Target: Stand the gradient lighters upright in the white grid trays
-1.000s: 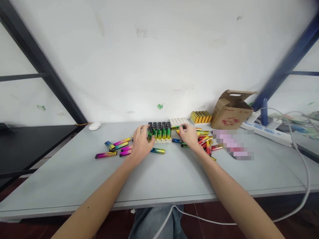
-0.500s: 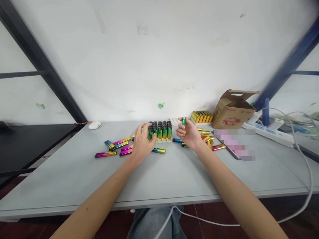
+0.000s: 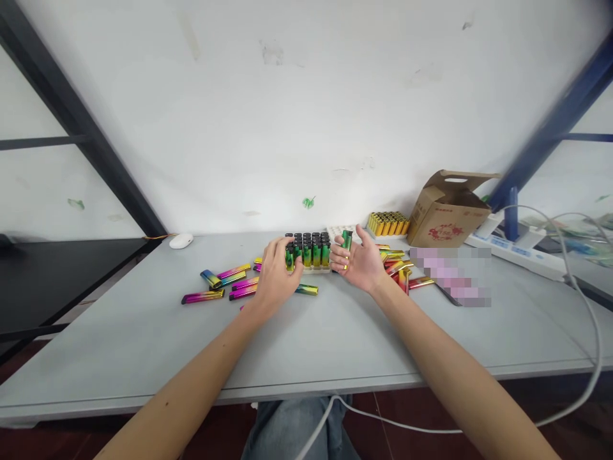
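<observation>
Upright green-and-yellow lighters with black tops stand in rows in a pale tray at mid-table. My left hand is curled round the left end of this block, thumb in front and fingers at the side and behind. It grips the lighters there, and its palm hides part of them. To the right of the tray, my right hand holds a single green lighter upright against its fingers, with the thumb raised off it. Loose magenta-and-gold lighters lie to the left of my left hand.
More loose red and gold lighters lie right of my right hand. Behind them stand a block of gold lighters, a white holed tray and an open cardboard box. A power strip, cable and white case are also there.
My right hand has opened its thumb away and turned, so the green lighter now shows its broad side and sits slightly further left. My left hand stays at the block.
</observation>
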Available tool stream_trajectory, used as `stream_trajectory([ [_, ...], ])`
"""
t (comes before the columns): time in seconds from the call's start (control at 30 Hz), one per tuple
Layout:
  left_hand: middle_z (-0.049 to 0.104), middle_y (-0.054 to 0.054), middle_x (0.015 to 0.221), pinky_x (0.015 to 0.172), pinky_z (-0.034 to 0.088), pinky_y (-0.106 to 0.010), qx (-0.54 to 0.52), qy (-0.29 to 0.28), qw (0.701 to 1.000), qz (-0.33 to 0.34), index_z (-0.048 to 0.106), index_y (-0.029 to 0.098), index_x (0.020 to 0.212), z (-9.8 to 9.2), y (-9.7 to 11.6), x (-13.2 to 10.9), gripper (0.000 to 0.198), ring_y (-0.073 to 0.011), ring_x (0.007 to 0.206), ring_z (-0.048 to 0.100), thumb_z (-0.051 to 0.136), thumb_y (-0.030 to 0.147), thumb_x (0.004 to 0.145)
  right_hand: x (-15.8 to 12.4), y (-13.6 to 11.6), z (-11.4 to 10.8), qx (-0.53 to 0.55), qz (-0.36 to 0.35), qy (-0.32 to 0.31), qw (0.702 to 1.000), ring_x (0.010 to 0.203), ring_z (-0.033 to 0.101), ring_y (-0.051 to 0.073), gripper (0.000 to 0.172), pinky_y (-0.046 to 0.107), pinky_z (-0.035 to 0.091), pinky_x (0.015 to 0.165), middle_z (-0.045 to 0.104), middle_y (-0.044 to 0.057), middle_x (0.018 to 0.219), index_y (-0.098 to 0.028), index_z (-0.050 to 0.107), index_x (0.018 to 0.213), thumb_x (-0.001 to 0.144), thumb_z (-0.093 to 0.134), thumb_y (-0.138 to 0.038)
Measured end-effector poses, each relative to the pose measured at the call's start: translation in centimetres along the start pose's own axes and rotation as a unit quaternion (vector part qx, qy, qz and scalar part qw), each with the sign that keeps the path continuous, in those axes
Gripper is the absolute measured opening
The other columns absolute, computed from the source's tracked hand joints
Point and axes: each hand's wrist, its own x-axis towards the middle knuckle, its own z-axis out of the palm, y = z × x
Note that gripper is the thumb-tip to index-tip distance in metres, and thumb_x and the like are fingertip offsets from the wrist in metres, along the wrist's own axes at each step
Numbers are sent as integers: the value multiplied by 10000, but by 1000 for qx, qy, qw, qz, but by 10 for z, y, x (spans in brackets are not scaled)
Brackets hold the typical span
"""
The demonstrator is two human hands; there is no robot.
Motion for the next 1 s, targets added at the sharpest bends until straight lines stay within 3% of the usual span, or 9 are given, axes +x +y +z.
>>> stream_trajectory([
  [0.13, 556, -100, 1230, 1035, 424, -430, -4, -4, 1000, -2, 481, 221, 1233, 0, 1, -1, 362, -261, 1202, 514, 513, 190, 874, 4, 5, -8, 0, 22, 14, 1000, 434, 127, 84, 439, 199, 219, 387, 187, -87, 515, -226, 327, 619, 848, 445, -582],
  [0.33, 569, -106, 1220, 1026, 429, -434, 1, 1, 1000, -12, 469, 208, 1238, 1, 1, 0, 388, -266, 1197, 519, 505, 159, 856, 6, 13, -6, -9, 21, 33, 999, 439, 107, 95, 369, 209, 206, 373, 171, -80, 505, -236, 288, 601, 816, 380, -520],
  [0.43, 579, -110, 1208, 1024, 430, -432, 5, 14, 1000, -1, 492, 201, 1209, -1, 1, 1, 350, -264, 1185, 524, 509, 169, 860, 7, 16, -2, -41, 7, 52, 998, 442, 155, 98, 339, 207, 236, 392, 198, -71, 527, -229, 323, 614, 829, 368, -488],
  [0.6, 637, -69, 1039, 936, 483, -374, -38, 59, 995, 78, 550, 221, 1043, -7, 8, 0, 166, -218, 1040, 596, 487, 196, 892, 10, 24, 3, -136, -63, 48, 988, 552, 388, 120, 264, 228, 394, 538, 387, -29, 639, -216, 499, 771, 848, 427, -458],
  [0.7, 633, -51, 989, 824, 512, -332, -70, 21, 993, 96, 537, 223, 1062, -8, 14, -2, 166, -187, 906, 618, 487, 225, 904, 8, 28, 7, -259, -153, 62, 952, 682, 482, 139, 269, 256, 443, 679, 480, -11, 714, -215, 552, 810, 852, 515, -478],
  [0.87, 600, -63, 1043, 766, 501, -312, -75, -62, 991, 91, 505, 208, 1131, -4, 17, -5, 254, -181, 872, 598, 547, 275, 890, 0, 29, 16, -443, -328, 70, 831, 939, 560, 177, 189, 334, 441, 912, 595, 33, 961, -232, 641, 945, 826, 650, -378],
  [1.0, 606, -57, 947, 725, 488, -310, -93, -109, 987, 76, 540, 203, 1002, 1, 11, -5, 120, -198, 865, 604, 505, 273, 912, -3, 33, 20, -504, -368, 35, 781, 1080, 566, 201, 161, 382, 425, 999, 583, 67, 1107, -242, 693, 942, 815, 679, -339],
])
